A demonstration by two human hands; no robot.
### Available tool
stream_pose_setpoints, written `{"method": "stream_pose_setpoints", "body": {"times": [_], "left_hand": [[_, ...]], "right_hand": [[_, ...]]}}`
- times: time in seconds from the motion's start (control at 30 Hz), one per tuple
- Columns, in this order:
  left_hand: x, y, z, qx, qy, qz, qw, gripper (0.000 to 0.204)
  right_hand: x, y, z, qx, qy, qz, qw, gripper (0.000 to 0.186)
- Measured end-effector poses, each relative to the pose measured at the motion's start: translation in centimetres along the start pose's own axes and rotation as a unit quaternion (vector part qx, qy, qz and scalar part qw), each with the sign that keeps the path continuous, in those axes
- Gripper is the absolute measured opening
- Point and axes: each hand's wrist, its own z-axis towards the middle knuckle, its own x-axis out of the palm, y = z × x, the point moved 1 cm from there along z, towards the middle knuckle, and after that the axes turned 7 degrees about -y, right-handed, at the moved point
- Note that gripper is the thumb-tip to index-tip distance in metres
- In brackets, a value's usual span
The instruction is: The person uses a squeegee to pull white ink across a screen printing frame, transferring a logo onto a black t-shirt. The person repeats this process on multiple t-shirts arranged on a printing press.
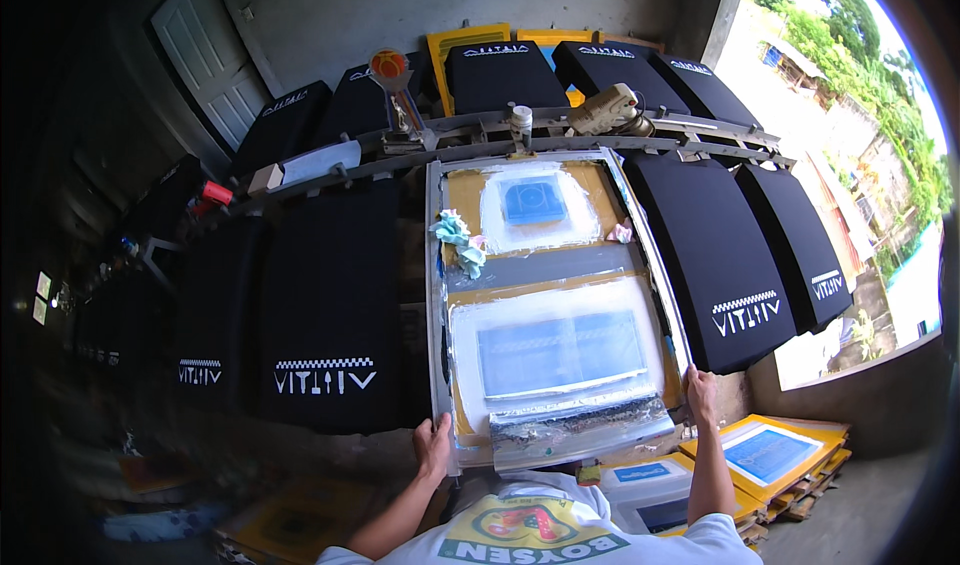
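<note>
A long screen printing frame (545,262) with two blue stencil areas lies in front of me, reaching from my body to the metal rail. My left hand (433,448) is closed around its near left edge. On the opposite edge, slightly farther away, my right hand (702,397) is wrapped around the frame's side. A wide squeegee (580,433), smeared with white and dark ink, rests across the near end of the mesh. Crumpled pale blue rag (460,243) sits at the frame's left side, and a small pinkish wad (620,232) at its right.
Black fabric panels with white prints (330,295) (715,255) flank the frame. Behind runs a metal rail (480,143) carrying a heat gun (605,112), a white bottle (521,122) and a trophy (397,90). Yellow-edged screens (775,455) are stacked low on the right.
</note>
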Motion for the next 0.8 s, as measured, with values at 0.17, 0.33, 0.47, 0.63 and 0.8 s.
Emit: {"method": "stream_pose_setpoints", "body": {"times": [0.17,0.33,0.47,0.63,0.8], "left_hand": [[0.4,0.2,-1.2,-0.025,0.003,-0.023,0.999,0.047],[0.8,0.1,-1.3,-0.024,0.000,-0.025,0.999,0.046],[1.3,0.0,-1.3,-0.018,-0.015,-0.026,0.999,0.047],[2.8,0.1,-1.9,-0.039,-0.034,-0.003,0.999,0.048],[4.7,0.9,-2.4,-0.020,-0.055,0.006,0.998,0.047]], "right_hand": [[-1.6,0.7,0.0,-0.008,0.015,-0.022,1.000,0.053],[-2.5,0.6,0.4,-0.024,0.034,-0.033,0.999,0.052],[-3.5,0.5,0.4,-0.010,0.046,-0.041,0.998,0.051],[-4.4,0.2,1.4,-0.027,0.082,-0.026,0.996,0.051],[-3.8,-1.8,3.1,-0.033,0.104,-0.025,0.994,0.051]]}}
